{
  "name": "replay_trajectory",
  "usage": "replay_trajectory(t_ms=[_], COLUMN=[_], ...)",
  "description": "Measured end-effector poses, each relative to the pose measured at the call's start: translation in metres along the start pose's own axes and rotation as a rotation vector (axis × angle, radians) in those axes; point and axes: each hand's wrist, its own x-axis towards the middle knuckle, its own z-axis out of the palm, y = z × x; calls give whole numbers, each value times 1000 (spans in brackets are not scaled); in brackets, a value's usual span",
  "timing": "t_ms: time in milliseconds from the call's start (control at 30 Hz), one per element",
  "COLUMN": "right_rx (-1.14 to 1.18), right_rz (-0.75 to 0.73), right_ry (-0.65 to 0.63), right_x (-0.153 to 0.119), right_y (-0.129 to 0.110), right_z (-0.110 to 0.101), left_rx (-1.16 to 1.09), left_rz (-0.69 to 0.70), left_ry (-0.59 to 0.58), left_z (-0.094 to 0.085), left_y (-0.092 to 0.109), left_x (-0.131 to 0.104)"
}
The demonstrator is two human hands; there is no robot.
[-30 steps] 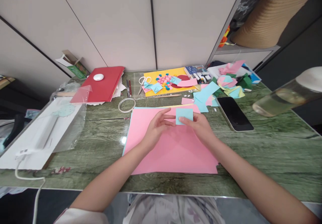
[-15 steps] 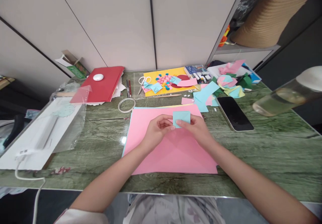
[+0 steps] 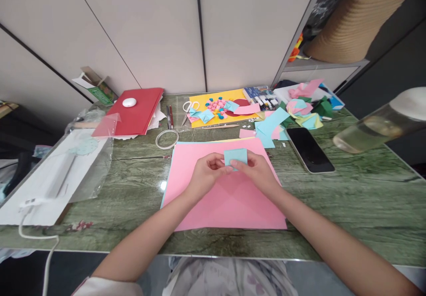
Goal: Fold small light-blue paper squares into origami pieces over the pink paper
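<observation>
Between my hands is a small light-blue square of paper [image 3: 237,155], held up over a stack of coloured paper with a pink sheet [image 3: 219,207] on top. My right hand [image 3: 256,169] pinches the square, its thumb flat on the front and its fingers behind. At the square's left edge, my left hand [image 3: 209,169] has curled fingers, with thumb and fingertips closing on the lower left corner. The fingers behind the paper are hidden.
Behind the stack lie a roll of tape [image 3: 167,139], scissors [image 3: 191,107], a yellow sheet [image 3: 198,98] with paper pieces, and blue paper strips [image 3: 271,125]. A phone [image 3: 310,149] and a bottle [image 3: 366,129] stand right; a red folder [image 3: 135,109] lies left.
The blue paper square has moved slightly left and down with my right hand, closer to my left hand. My left fingers now meet its left edge.
</observation>
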Motion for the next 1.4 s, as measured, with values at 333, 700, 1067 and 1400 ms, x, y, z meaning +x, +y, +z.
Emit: replay_trajectory(t_ms=[333,700,1067,1400], right_rx=[-18,-95,18,126], right_rz=[-72,-111,-83,-4], right_ry=[-5,92,37,38], right_x=[0,0,1,4], right_y=[2,-1,1,5], right_z=[-5,-3,-7,-6], left_rx=[-76,13,-41,-27], left_rz=[8,-10,33,55], left_ry=[-34,50,1,28], left_z=[-1,-3,-3,-5], left_y=[-6,-4,-4,-3], left_x=[2,3,4,5])
